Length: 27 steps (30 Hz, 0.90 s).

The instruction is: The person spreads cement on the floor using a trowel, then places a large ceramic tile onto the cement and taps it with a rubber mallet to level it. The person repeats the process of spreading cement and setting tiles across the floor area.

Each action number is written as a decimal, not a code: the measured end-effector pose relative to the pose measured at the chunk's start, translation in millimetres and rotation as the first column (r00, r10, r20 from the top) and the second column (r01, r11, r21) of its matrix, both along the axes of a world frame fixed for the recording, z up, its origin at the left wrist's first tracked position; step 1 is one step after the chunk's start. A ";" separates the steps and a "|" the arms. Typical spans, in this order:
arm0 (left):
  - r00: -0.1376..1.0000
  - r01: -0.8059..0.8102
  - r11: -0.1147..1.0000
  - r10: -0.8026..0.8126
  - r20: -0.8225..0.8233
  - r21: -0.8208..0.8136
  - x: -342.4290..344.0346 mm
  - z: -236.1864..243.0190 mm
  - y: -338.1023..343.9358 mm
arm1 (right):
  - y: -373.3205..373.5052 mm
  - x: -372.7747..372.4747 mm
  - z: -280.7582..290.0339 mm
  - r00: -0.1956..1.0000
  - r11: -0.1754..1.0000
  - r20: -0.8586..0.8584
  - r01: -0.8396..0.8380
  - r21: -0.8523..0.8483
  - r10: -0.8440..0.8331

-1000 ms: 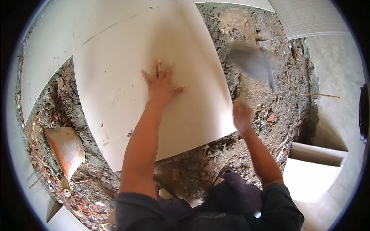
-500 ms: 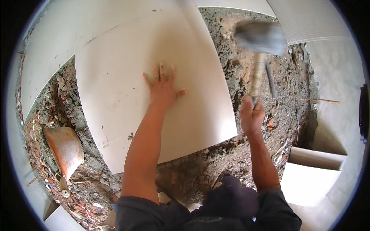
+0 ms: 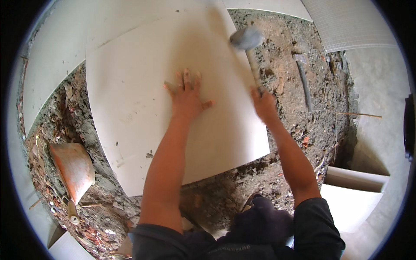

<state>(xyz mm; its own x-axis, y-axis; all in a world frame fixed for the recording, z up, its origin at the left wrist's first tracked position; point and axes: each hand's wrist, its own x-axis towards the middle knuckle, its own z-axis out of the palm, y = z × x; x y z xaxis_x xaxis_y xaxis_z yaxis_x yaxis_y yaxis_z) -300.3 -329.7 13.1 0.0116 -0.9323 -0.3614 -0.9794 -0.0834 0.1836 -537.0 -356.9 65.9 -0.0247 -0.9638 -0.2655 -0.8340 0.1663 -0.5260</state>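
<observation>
A large pale floor tile (image 3: 208, 143) lies over rough mortar and rubble. Flat on its middle rests my left hand (image 3: 186, 102), fingers spread and holding nothing. My right hand (image 3: 265, 106), near the tile's right edge, is wrapped round the handle of a rubber mallet (image 3: 247, 39). The mallet's grey head is raised by the tile's upper right edge, slightly blurred, and a shadow falls on the tile beside it. Whether the head touches the tile I cannot tell. Right of the mallet, a hammer (image 3: 304, 82) with a dark handle lies on the rubble.
A trowel (image 3: 76, 169) with a mortar-stained blade lies on the rubble at left. More laid tiles (image 3: 54, 78) border the upper left. A white box (image 3: 351, 203) stands at lower right, beside grey concrete floor (image 3: 375, 86). A thin stick (image 3: 359, 114) juts over the concrete's edge.
My right hand has swung the mallet leftward, from over the rubble to the tile's right edge, uncovering the hammer's head. My left hand stays flat on the tile.
</observation>
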 end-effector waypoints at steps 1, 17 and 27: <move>1.000 -0.001 1.000 0.001 0.005 -0.021 0.5 0.3 -1.2 | -4.4 3.1 3.6 0.996 0.994 0.016 0.087 -0.072 -0.086; 1.000 0.021 0.999 -0.020 0.024 -0.026 0.9 -2.2 -1.7 | 29.3 -11.8 12.5 0.952 0.970 -0.189 -0.231 0.072 0.240; 0.999 0.025 0.999 -0.026 0.039 0.038 -2.4 2.6 -3.2 | 24.9 -8.2 8.8 0.997 0.989 0.048 0.059 -0.139 -0.052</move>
<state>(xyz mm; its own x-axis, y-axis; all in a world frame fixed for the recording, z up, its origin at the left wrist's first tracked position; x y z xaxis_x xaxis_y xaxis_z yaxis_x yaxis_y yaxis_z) -302.6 -332.9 15.7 0.0029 -0.9184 -0.3957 -0.9878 -0.0643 0.1420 -545.2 -332.1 74.7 -0.0705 -0.9890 -0.1303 -0.8011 0.1340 -0.5833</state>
